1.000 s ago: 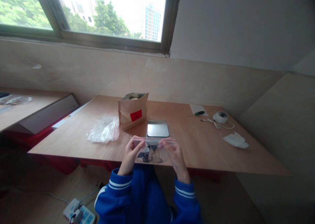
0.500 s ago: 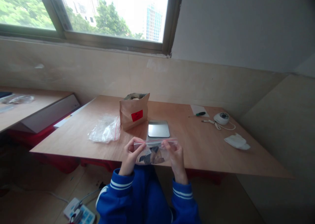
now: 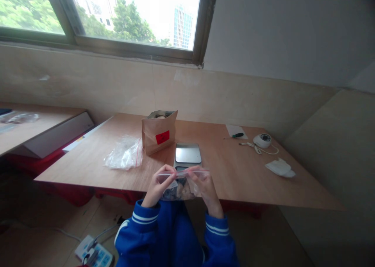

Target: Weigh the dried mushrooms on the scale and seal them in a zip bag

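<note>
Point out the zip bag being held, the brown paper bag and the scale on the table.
zip bag [image 3: 181, 189]: head view, on the clear lower body with dark contents.
brown paper bag [image 3: 158, 134]: head view, on its front face by the red label.
scale [image 3: 188, 154]: head view, on the middle of its shiny platform.

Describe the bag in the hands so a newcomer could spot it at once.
On the wooden table, find the near edge in front of the silver scale. There both hands pinch a small clear zip bag holding dark pieces; the other clear bag lies flat and unheld.
</note>
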Available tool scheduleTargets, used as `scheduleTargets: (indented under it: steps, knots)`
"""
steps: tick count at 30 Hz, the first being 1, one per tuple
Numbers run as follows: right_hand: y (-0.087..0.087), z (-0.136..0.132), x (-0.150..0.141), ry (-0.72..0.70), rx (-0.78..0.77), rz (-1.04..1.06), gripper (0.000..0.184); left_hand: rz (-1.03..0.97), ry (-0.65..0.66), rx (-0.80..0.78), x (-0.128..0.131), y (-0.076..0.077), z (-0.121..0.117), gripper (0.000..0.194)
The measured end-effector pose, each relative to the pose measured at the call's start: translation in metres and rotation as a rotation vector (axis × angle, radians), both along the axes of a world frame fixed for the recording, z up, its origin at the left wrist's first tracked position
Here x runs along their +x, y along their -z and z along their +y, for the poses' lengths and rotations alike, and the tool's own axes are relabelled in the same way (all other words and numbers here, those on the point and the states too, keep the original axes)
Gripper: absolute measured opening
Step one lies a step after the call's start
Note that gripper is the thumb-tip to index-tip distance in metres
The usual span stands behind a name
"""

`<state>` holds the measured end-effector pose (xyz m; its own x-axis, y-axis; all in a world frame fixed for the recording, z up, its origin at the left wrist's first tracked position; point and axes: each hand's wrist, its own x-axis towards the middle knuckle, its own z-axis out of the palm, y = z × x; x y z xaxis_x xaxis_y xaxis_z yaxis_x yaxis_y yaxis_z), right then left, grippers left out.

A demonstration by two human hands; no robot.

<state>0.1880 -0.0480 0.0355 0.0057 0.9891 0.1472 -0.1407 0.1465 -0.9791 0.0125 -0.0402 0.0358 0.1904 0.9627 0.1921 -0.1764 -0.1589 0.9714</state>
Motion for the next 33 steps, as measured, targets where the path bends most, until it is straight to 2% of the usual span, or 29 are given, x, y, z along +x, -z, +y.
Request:
scheduleTargets:
  steps: [4,7,16,19,23,26,29,33]
  knots:
    - [0.008,0.002,0.001,0.094,-0.038,0.033,0.021,0.102,0.002,-0.002,0.001,-0.002,0.001,0.022]
    - [0.010,0.002,0.001,0.113,-0.026,0.033,0.020,0.104,-0.053,0.009,0.003,0.000,0.002,0.023]
    - [0.006,-0.002,0.007,0.184,0.023,-0.040,0.020,0.104,-0.191,0.022,0.012,-0.004,-0.003,0.022]
    - [0.006,-0.004,0.010,0.146,0.035,-0.032,0.019,0.106,-0.188,0.031,0.015,-0.004,-0.004,0.021]
    - [0.003,-0.007,0.013,-0.052,0.073,0.050,0.019,0.054,-0.129,0.024,0.018,-0.002,-0.003,0.023]
    - [0.000,-0.008,0.014,-0.129,0.058,0.044,0.024,0.051,-0.064,0.023,0.019,-0.001,-0.001,0.022]
    - [-0.002,-0.006,0.012,-0.099,0.031,-0.007,0.021,0.059,-0.028,0.021,0.019,-0.003,0.000,0.017]
    - [-0.003,-0.004,0.006,-0.003,0.022,-0.022,0.018,0.058,-0.069,0.056,0.019,-0.004,0.001,0.014]
